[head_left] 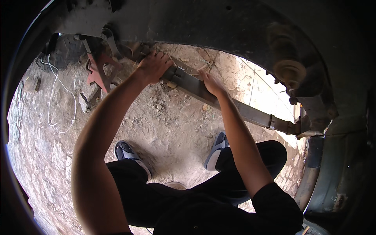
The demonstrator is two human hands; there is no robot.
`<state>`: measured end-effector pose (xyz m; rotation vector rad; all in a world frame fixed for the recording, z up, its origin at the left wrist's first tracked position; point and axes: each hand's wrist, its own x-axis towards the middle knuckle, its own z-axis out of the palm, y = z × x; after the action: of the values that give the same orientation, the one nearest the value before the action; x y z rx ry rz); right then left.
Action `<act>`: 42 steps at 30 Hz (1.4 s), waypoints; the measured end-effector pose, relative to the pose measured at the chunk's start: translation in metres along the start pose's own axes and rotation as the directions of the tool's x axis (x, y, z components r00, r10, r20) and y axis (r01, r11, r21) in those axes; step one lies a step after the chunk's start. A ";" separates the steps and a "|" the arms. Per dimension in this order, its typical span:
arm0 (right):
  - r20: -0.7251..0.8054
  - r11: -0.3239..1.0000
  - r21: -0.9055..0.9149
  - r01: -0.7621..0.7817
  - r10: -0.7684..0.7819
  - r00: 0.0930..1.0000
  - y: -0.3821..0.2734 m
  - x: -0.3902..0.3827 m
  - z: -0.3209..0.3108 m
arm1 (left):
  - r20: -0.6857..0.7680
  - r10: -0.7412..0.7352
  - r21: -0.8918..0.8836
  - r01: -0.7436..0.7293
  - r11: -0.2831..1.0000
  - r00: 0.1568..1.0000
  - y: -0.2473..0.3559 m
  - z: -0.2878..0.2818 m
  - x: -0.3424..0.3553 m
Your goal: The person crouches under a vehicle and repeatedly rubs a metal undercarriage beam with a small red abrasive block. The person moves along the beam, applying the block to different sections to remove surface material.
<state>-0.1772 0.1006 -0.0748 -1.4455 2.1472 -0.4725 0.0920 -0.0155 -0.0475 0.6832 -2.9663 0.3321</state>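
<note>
A long dark leaf spring (pixel 196 86) runs slantwise under the vehicle frame (pixel 176 27), from upper left down to the right. Near its upper-left end, my left hand (pixel 154 66) lies over the top with its fingers curled round it. Farther along, my right hand (pixel 212 84) grips the spring's far edge; most of its fingers are hidden. A metal clamp (pixel 178 73) wraps the spring between the hands, and another clamp (pixel 271 122) sits toward its right end. That end meets a bracket (pixel 307 127) on the vehicle.
A red jack stand (pixel 100 70) stands at the upper left, by a dark tyre (pixel 66 53). A white cord (pixel 74 102) loops over the dirt ground (pixel 160 125). A rusty round mount (pixel 290 72) hangs at the right. My sandalled feet rest below the spring.
</note>
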 end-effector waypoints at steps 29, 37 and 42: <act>-0.101 0.983 -0.121 -0.137 0.126 0.987 -0.016 -0.025 -0.003 | -0.066 0.012 0.018 -0.011 1.000 0.998 0.000 0.005 -0.001; -0.018 0.979 -0.087 -0.186 0.185 0.983 0.008 0.020 0.003 | -0.003 0.018 0.028 -0.018 0.999 1.000 0.002 -0.006 -0.003; 0.092 0.989 -0.065 -0.132 0.138 0.986 0.039 0.042 0.003 | -0.001 0.040 0.061 -0.040 0.997 0.999 0.000 -0.004 0.006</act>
<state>-0.2175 0.0765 -0.1066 -1.3148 2.1801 -0.2872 0.0870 -0.0167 -0.0432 0.6294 -2.9828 0.4270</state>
